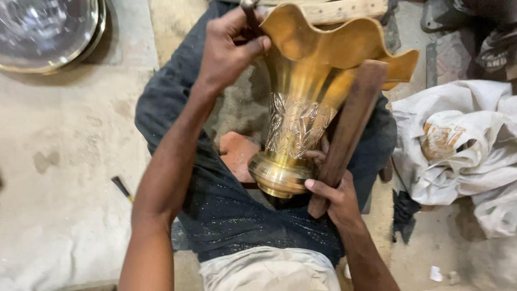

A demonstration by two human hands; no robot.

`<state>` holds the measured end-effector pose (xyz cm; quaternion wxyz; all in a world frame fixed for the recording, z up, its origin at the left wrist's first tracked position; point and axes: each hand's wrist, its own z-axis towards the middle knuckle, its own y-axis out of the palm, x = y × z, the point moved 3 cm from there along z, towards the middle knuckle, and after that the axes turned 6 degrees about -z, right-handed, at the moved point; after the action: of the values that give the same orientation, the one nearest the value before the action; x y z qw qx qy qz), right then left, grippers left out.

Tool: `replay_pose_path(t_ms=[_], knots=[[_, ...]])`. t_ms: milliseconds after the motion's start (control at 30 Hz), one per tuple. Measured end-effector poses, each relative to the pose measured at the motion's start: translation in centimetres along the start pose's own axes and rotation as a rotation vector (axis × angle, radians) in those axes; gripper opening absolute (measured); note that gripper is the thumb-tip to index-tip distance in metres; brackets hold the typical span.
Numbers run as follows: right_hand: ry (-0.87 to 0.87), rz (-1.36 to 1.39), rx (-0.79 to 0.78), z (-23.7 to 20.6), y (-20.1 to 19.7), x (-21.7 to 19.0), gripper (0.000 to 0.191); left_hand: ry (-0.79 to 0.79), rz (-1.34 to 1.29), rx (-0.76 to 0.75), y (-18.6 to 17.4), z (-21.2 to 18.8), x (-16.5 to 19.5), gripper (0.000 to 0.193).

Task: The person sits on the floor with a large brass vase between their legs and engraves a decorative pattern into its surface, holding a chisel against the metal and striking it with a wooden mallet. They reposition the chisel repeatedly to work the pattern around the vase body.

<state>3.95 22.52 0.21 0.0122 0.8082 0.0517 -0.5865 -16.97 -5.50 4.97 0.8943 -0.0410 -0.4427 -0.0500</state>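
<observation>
The glossy brass vase bears rough chased relief, beside a matt wooden stick and crumpled white cloth.

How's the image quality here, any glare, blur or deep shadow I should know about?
Head view: bright glare on the brass vase washes out parts of its inner wall and embossed band; the left hand and right hand are fairly sharp; the round metal tray at top left looks soft with blown highlights; the top right corner is dark.

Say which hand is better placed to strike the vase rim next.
Probably right. The right hand grips the wooden mallet, which lies against the brass vase below its rim. The left hand is occupied holding a metal tool at the rim.
</observation>
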Motion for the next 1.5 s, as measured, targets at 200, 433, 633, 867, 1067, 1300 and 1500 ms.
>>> replay_pose_path(t_ms=[200, 433, 633, 867, 1067, 1300, 1500], knots=[[-0.011, 0.247, -0.041, 0.9, -1.3, 0.8, 0.051, -0.122, 0.301, -0.058, 1.6, 1.2, 1.7, 0.007], [0.073, 0.425, -0.135, 3.6, -1.8, 2.7, 0.046, -0.009, 0.660, -0.316, 10.3, 2.1, 3.4, 0.011], [0.084, 0.172, -0.039, 3.2, -3.0, 3.1, 0.046, -0.097, 0.384, -0.009, 10.3, -0.5, 4.1, 0.029], [0.001, -0.277, 0.356, 2.9, -7.5, -3.4, 0.028, -0.450, -0.102, 0.493, 10.3, -9.5, 1.6, 0.033], [-0.488, -1.036, 0.179, 5.0, -9.2, -12.4, 0.041, -0.392, -0.050, 0.534, 12.2, -9.9, 1.4, 0.029], [-0.838, -1.861, 0.023, 8.6, -5.5, -20.2, 0.022, -0.353, 0.050, 0.538, 12.8, -9.3, 2.4, 0.027], [-0.946, -1.903, -0.094, 9.7, -1.1, -24.4, 0.023, -0.220, 0.067, 0.589, 13.0, -9.3, 2.9, 0.027]])
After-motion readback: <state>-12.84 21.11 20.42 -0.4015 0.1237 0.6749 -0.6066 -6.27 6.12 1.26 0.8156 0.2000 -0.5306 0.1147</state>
